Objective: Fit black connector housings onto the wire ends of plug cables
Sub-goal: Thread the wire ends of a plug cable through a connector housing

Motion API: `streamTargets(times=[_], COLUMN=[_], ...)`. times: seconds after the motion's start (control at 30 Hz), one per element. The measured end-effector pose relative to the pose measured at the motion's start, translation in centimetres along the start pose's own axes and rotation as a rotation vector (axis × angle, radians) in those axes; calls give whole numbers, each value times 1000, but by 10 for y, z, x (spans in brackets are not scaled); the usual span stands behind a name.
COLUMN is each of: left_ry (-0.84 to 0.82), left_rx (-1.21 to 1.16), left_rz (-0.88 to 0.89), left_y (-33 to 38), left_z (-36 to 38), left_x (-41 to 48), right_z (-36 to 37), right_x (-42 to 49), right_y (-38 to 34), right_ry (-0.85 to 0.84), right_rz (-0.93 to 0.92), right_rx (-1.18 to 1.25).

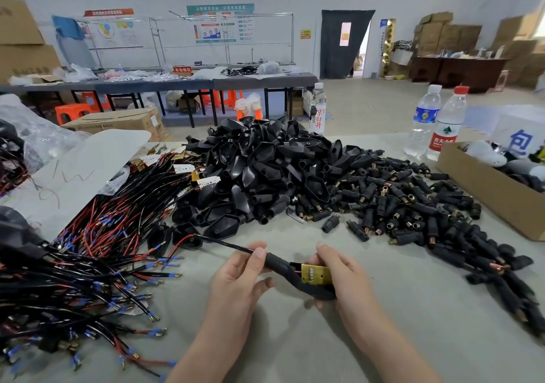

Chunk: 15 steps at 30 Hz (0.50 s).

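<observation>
The left hand pinches the black cable where it enters the black connector housing. The right hand grips that housing and its brass plate, likely steadying them for seating. The spare housings pile lies beyond the fingertips.

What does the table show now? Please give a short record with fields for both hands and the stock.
left hand: pinches cable beside the housing neck
right hand: holds housing, brass plate showing at its open side
spare housings: pile behind the hands
spare cables: heap at left
small plugs: spread at right
bottles: three, far side
</observation>
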<state>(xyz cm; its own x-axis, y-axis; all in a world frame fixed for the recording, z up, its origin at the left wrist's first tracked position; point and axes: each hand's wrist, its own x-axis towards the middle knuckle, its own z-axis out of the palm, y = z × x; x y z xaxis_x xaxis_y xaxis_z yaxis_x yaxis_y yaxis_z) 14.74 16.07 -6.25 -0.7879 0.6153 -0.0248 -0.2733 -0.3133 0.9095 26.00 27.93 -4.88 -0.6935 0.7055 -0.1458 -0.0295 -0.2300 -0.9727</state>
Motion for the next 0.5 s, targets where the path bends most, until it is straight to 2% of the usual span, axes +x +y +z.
streamTargets(times=[0.1,0.23,0.5], left_ry=[57,102,159], left_rx=[21,68,105], left_rz=[57,102,177], left_y=[0,-2,2], left_z=[-3,-5,-8], left_x=[3,4,3], right_z=[0,-3,-6], right_x=[-1,0,3], right_y=[-2,-4,-1], right_ry=[-71,-78,-137], right_rz=[83,183,215], right_rx=[154,343,394])
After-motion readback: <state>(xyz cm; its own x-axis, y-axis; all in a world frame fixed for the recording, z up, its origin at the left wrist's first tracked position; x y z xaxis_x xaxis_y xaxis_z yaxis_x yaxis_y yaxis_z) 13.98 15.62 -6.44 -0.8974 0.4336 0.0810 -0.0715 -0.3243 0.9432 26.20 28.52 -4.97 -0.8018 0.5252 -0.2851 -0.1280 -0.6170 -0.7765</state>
